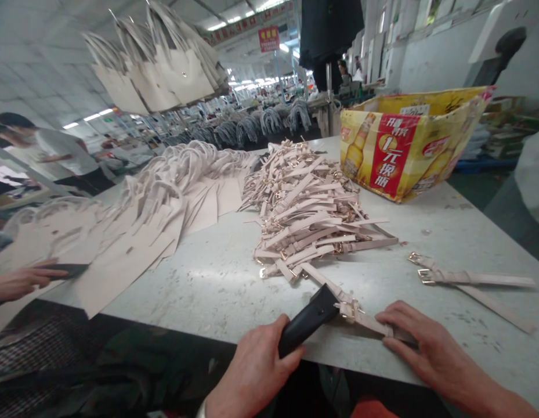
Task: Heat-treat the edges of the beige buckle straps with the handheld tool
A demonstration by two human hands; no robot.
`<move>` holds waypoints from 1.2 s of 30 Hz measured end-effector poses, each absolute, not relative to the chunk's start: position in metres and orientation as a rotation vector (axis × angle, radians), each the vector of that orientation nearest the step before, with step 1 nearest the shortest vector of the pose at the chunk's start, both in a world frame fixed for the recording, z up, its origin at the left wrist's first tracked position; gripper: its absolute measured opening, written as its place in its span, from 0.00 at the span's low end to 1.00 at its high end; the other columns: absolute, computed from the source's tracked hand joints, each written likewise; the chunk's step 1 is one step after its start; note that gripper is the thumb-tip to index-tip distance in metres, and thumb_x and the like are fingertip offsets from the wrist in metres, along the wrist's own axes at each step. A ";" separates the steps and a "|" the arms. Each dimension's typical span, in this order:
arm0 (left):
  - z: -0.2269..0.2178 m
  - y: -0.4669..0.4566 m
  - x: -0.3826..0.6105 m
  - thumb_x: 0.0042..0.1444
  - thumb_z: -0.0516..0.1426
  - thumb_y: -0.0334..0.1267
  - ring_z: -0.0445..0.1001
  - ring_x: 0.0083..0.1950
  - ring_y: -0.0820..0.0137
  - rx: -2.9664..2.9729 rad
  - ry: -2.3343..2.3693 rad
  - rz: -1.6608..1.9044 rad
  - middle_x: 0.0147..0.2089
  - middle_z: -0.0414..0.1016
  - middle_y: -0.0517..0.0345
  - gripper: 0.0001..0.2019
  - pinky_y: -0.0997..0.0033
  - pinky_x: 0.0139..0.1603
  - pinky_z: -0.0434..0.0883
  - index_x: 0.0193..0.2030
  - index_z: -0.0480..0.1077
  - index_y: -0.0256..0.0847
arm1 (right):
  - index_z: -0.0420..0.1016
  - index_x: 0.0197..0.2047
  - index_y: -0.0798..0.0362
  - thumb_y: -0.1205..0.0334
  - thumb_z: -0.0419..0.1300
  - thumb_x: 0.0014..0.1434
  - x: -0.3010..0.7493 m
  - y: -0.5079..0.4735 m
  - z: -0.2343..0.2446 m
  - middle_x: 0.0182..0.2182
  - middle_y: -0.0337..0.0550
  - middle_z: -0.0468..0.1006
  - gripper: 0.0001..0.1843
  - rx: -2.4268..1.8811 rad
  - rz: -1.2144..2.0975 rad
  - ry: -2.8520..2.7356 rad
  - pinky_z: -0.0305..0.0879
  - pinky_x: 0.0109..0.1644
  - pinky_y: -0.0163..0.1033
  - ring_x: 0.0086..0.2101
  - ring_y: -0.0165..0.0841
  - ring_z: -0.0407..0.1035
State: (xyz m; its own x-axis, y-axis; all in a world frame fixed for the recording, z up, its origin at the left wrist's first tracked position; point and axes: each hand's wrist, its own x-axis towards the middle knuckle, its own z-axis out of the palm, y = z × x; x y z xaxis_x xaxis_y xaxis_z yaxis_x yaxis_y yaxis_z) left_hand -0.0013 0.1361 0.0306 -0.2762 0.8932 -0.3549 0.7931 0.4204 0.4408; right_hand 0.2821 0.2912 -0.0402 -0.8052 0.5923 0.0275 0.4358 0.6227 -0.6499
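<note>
My left hand [260, 363] is wrapped round a black handheld tool [307, 320] with a thick handle and a wider front end. That front end is right beside the buckle of a pale beige strap [367, 321], close to the table's front edge. My right hand [419, 337] pinches the strap near its right end between thumb and fingers. A large heap of similar buckled straps [308, 212] lies just beyond my hands. Two more buckled straps [473, 278] lie crossed to the right.
A yellow and red cardboard box [408, 151] stands at the table's back right. Pale bag panels with handles [165, 203] are piled on the left. A co-worker's hand [28, 281] at far left holds a dark tool. Finished-looking bags [165, 69] hang above.
</note>
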 end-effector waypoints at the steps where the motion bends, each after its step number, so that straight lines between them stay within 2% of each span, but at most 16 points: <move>1: 0.032 0.141 0.000 0.57 0.54 0.48 0.72 0.36 0.63 1.422 2.126 0.259 0.33 0.74 0.56 0.11 0.68 0.36 0.59 0.39 0.67 0.42 | 0.64 0.55 0.44 0.56 0.51 0.68 0.282 0.290 -0.041 0.49 0.43 0.67 0.12 -0.846 0.951 -2.601 0.65 0.53 0.42 0.49 0.34 0.66; 4: 0.034 0.154 0.001 0.58 0.54 0.47 0.70 0.33 0.66 1.399 2.158 0.344 0.31 0.72 0.58 0.11 0.69 0.34 0.57 0.38 0.66 0.42 | 0.66 0.53 0.44 0.56 0.50 0.68 0.283 0.287 -0.041 0.49 0.43 0.67 0.12 -0.849 0.973 -2.601 0.66 0.53 0.43 0.49 0.35 0.66; 8: 0.035 0.154 -0.003 0.58 0.54 0.48 0.67 0.31 0.68 1.376 2.210 0.376 0.29 0.69 0.60 0.12 0.69 0.33 0.57 0.37 0.65 0.42 | 0.68 0.51 0.44 0.61 0.51 0.67 0.280 0.282 -0.036 0.47 0.44 0.68 0.12 -0.905 0.863 -2.624 0.66 0.50 0.48 0.46 0.37 0.66; 14: 0.039 0.125 -0.008 0.57 0.54 0.48 0.69 0.32 0.69 1.367 2.141 0.253 0.29 0.70 0.62 0.11 0.71 0.32 0.58 0.35 0.65 0.42 | 0.65 0.58 0.43 0.63 0.56 0.63 0.275 0.282 -0.036 0.51 0.44 0.70 0.19 -0.841 0.669 -2.620 0.62 0.55 0.54 0.50 0.40 0.64; 17: 0.045 0.116 -0.007 0.57 0.55 0.47 0.71 0.33 0.69 1.377 2.089 0.195 0.31 0.73 0.62 0.10 0.71 0.33 0.58 0.35 0.66 0.43 | 0.67 0.55 0.44 0.62 0.56 0.64 0.273 0.283 -0.038 0.49 0.44 0.71 0.16 -0.817 0.638 -2.630 0.62 0.54 0.54 0.49 0.40 0.65; 22: 0.048 0.116 -0.005 0.56 0.55 0.49 0.73 0.38 0.66 1.397 2.062 0.127 0.35 0.75 0.60 0.11 0.70 0.36 0.61 0.40 0.69 0.46 | 0.71 0.50 0.47 0.62 0.56 0.65 0.260 0.281 -0.037 0.45 0.45 0.72 0.11 -0.797 0.709 -2.658 0.63 0.51 0.53 0.46 0.39 0.65; 29: 0.048 0.114 -0.007 0.56 0.55 0.49 0.73 0.41 0.63 1.389 2.073 0.077 0.37 0.76 0.59 0.11 0.67 0.40 0.63 0.41 0.71 0.47 | 0.72 0.50 0.50 0.64 0.52 0.66 0.240 0.280 -0.035 0.44 0.47 0.72 0.12 -0.692 0.779 -2.646 0.65 0.49 0.52 0.45 0.41 0.64; 36: 0.043 0.107 -0.011 0.56 0.55 0.50 0.73 0.42 0.62 1.349 2.086 0.045 0.39 0.76 0.57 0.14 0.65 0.42 0.63 0.43 0.71 0.46 | 0.68 0.54 0.48 0.63 0.51 0.68 0.231 0.272 -0.035 0.46 0.45 0.70 0.13 -0.632 0.807 -2.592 0.63 0.50 0.52 0.46 0.39 0.62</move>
